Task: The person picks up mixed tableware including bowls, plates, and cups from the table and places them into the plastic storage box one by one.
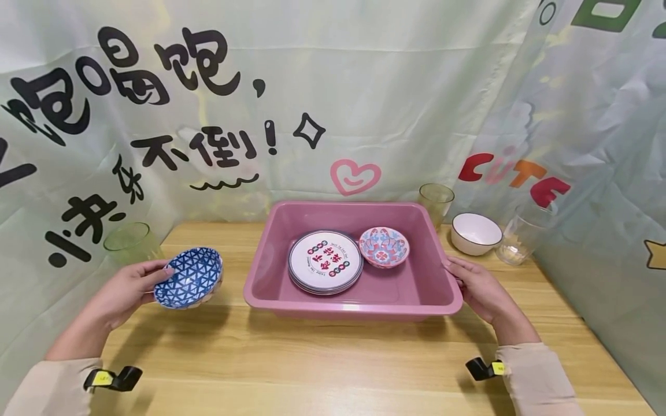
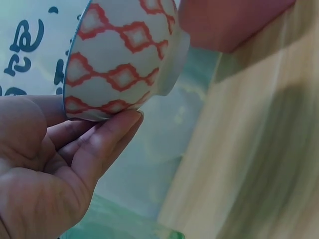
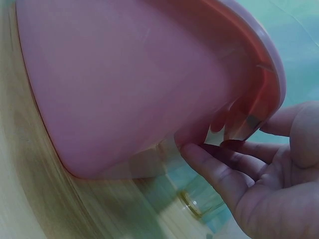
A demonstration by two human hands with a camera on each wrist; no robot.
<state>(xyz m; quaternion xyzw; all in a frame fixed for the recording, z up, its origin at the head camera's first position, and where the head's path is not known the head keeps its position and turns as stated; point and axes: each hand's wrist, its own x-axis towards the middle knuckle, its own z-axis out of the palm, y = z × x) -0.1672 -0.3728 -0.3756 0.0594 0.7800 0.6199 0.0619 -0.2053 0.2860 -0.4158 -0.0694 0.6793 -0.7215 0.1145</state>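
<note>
My left hand pinches the rim of a small bowl, blue and white inside, above the left side of the table. The left wrist view shows the bowl's outside, white with red diamond shapes, tilted on its side. At the right end of a pink plastic basin, my right hand holds the rim, its fingers curled under the edge. Inside the basin lie a stack of white plates with red lettering and a red-and-blue patterned bowl leaning by the stack.
A green glass stands behind my left hand. Behind the basin's right end is a yellowish glass. Right of it are a white bowl and a clear glass. A printed cloth hangs around the wooden table.
</note>
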